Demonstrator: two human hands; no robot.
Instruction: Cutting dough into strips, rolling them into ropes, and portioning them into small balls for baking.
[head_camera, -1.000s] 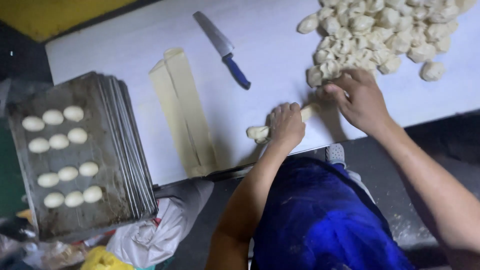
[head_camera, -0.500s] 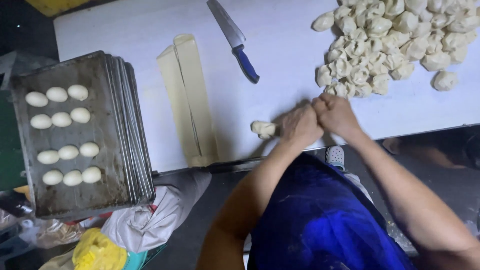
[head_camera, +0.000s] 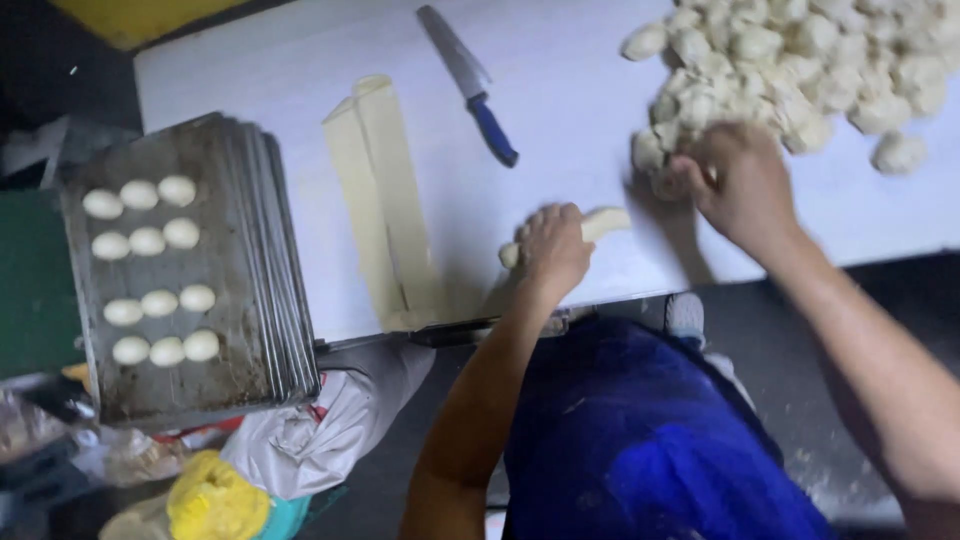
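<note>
Down at the near edge of the white table (head_camera: 570, 110), left hand (head_camera: 553, 250) palm-down on a short roll of dough (head_camera: 603, 222), fingers curled over it and covering all but the pale end poking out toward 2 o'clock and a small nub at the 8 o'clock side. Right hand (head_camera: 742, 182) well apart from the left, off toward 2 o'clock, reaching into the near fringe of a heap of dough pieces (head_camera: 790, 60); fingers bent and closed around a lump at the heap's edge, though how tightly cannot be told through the blur. Heap itself spread across the table's corner at 1 o'clock, one stray piece (head_camera: 897, 152) lying just clear of it at 3 o'clock. At 11 o'clock from the left hand, a knife with a blue handle (head_camera: 468, 84), blade pointing away toward 11. At 9 o'clock from the left hand, two long pale strips of dough (head_camera: 385, 200) lying side by side, running from the near edge toward 12. Farther out at 9 o'clock, off the table's end, a stack of dark baking trays (head_camera: 250, 260), top one carrying twelve small dough balls (head_camera: 150, 270) in four rows of three. Below at 6 o'clock, blue apron (head_camera: 650, 440).
</note>
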